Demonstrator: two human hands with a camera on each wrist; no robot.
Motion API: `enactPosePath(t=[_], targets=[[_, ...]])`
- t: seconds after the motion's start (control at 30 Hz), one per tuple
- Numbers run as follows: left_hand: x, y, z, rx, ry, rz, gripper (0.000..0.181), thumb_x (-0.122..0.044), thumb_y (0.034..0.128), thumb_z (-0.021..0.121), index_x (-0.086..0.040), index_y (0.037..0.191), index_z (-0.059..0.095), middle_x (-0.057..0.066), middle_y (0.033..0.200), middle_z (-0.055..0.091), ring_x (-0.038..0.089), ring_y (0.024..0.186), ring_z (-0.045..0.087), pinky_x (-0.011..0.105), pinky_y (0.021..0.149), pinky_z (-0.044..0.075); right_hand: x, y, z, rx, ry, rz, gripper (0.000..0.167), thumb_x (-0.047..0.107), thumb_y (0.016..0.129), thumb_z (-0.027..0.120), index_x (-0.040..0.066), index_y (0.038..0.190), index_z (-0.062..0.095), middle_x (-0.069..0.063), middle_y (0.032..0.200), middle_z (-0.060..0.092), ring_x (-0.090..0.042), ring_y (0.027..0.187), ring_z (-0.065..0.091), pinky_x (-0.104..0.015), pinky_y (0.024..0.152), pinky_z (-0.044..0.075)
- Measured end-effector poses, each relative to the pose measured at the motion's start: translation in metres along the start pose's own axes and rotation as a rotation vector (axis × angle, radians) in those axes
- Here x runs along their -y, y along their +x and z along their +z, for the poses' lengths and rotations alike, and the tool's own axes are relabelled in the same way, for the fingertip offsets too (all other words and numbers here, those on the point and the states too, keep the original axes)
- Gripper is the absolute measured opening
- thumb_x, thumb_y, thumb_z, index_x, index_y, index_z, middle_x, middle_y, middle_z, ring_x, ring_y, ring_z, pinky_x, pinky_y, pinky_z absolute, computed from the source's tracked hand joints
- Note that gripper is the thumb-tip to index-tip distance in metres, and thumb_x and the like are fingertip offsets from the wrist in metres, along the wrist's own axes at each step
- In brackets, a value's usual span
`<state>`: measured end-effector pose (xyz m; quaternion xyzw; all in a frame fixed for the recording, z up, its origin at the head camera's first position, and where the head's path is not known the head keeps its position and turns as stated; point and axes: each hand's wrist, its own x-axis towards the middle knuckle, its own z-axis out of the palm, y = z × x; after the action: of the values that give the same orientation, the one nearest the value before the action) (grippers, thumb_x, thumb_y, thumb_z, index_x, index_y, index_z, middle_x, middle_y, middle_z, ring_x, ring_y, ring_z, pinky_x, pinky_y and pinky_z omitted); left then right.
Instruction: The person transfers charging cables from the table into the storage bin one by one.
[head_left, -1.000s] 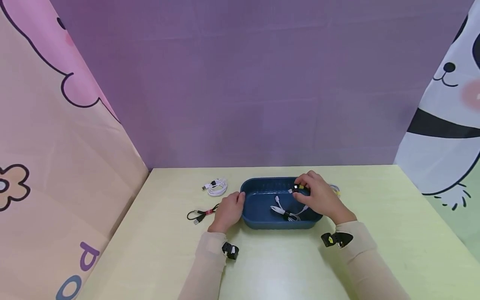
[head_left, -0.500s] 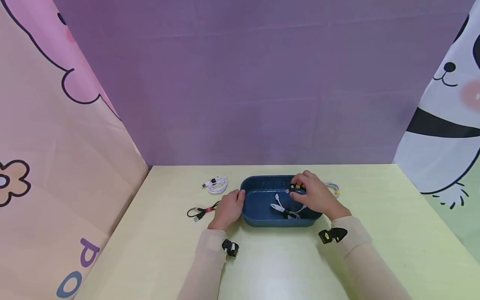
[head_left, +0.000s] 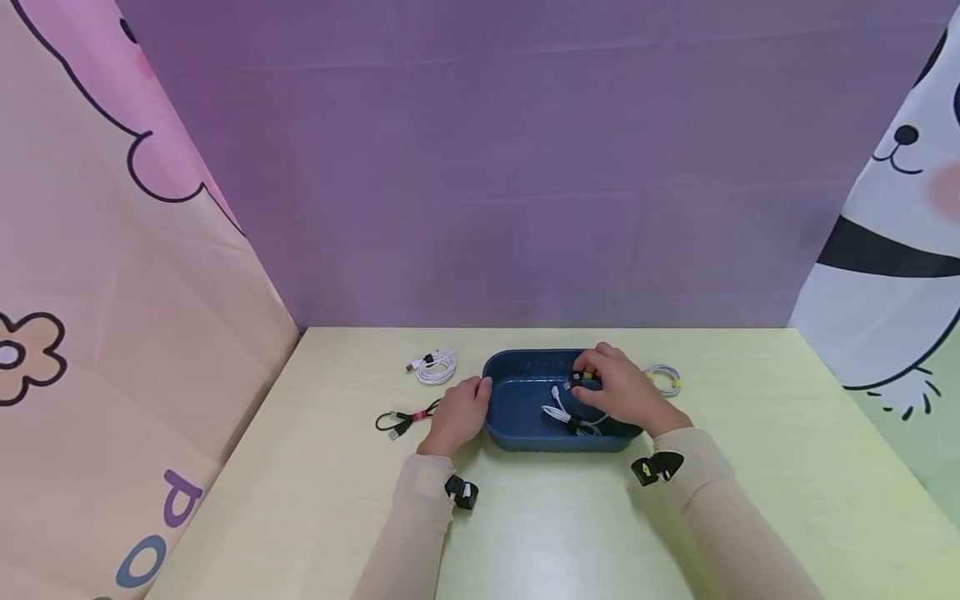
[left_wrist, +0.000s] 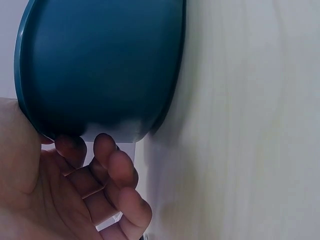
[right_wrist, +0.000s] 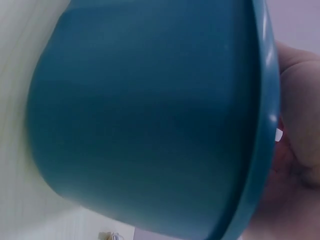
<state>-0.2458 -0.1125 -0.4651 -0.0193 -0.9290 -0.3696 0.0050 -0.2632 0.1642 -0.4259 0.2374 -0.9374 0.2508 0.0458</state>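
Observation:
A blue plastic bin (head_left: 517,444) stands on the table, with a bundled white cable (head_left: 558,414) lying inside it. My left hand (head_left: 459,417) holds the bin's left end, thumb over the rim and bent fingers against the outer wall, as the left wrist view shows. Over the right part of the bin, my right hand (head_left: 618,387) pinches a black cable (head_left: 576,379) with a yellow tie between thumb and fingers. Most of that cable is hidden by the hand. In the right wrist view the bin wall (right_wrist: 145,115) covers the fingers.
Left of the bin lie a coiled white cable (head_left: 437,367) and a black cable with a red tie (head_left: 405,421), partly behind my left hand. A white cable coil with yellow ties (head_left: 666,379) lies to the right. A purple backdrop (head_left: 480,167) rises behind the table.
My right hand has moved a little left and lower over the bin with the black cable. The left hand stays at the bin's left end.

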Motion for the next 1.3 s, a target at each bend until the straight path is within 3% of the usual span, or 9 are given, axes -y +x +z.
enactPosePath(t=[0.23, 1.3], targets=[[-0.005, -0.002, 0.000, 0.015, -0.016, -0.016, 0.040, -0.038, 0.1106, 0.039, -0.009, 0.095, 0.063, 0.004, 0.073, 0.050, 0.021, 0.067, 0.052, 0.031, 0.061, 0.037, 0.001, 0.002, 0.001, 0.013, -0.036, -0.012, 0.029, 0.022, 0.092, 0.076, 0.008, 0.115, 0.065, -0.008, 0.106, 0.059, -0.024, 0.098, 0.056, -0.046, 0.090, 0.052], [-0.003, 0.002, 0.002, 0.014, -0.001, -0.009, 0.040, -0.038, 0.1106, 0.039, -0.009, 0.097, 0.063, 0.005, 0.076, 0.052, 0.022, 0.072, 0.053, 0.032, 0.064, 0.037, 0.000, 0.017, 0.016, 0.154, -0.157, 0.104, 0.030, 0.030, 0.092, 0.075, 0.012, 0.115, 0.066, -0.008, 0.110, 0.060, -0.029, 0.104, 0.056, -0.048, 0.092, 0.052]])
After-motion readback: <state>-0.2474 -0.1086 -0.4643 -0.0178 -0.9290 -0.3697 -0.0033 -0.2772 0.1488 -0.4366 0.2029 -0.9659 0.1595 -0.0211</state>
